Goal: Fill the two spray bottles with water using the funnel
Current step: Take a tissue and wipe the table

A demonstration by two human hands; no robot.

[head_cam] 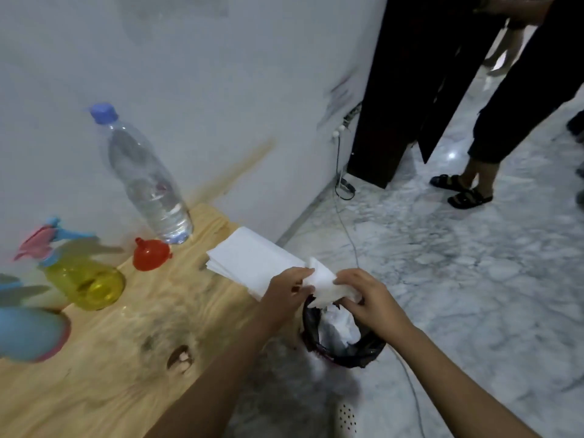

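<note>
A yellow spray bottle with a pink and blue trigger head stands on the wooden table. A blue spray bottle sits at the left edge, partly cut off. The red funnel lies mouth down beside a clear water bottle with a blue cap. Past the table's right end, my left hand and my right hand both grip a crumpled white tissue above a small bin.
A stack of white tissues lies at the table's right end. The bin has a black liner and holds crumpled paper. A cable trails across the marble floor. A person in sandals stands at the back right.
</note>
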